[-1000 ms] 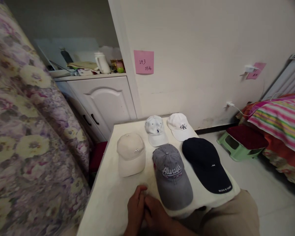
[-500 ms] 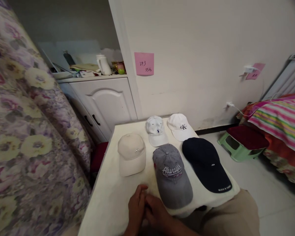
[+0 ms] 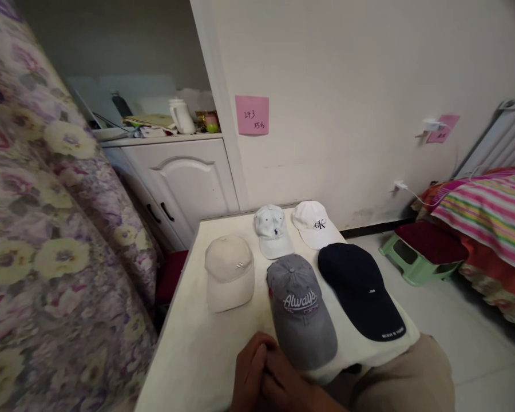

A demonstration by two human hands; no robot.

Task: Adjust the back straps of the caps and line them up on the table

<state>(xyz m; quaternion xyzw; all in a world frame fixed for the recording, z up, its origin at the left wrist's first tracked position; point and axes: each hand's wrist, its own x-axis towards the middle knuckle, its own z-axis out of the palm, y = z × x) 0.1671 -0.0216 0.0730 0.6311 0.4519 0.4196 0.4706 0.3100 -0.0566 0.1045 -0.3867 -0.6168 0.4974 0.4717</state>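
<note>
My left hand [image 3: 249, 369] and my right hand [image 3: 283, 379] are clasped together at the front edge of the table, fingers folded against each other, with no object seen in them. Just right of them lies a grey baseball cap [image 3: 302, 320] with "Always" lettering, its brim pointing toward me. To the left behind my hands is a beige cap [image 3: 229, 274]. A navy cap [image 3: 360, 292] rests on the right side. Along the back sit a pale cap with a small dark logo [image 3: 272, 229] and a white cap with CK letters [image 3: 315, 224].
The caps lie on a cream-covered table [image 3: 184, 343] against the wall. A floral curtain [image 3: 60, 229] hangs at left, beside a white cabinet [image 3: 184, 183] holding a white jug [image 3: 182, 116]. A green stool [image 3: 420, 252] and a bed [image 3: 493, 212] stand at right.
My hands have shifted slightly right and closed tighter around each other; the left fingers that stuck out are now folded in. The caps stay where they were.
</note>
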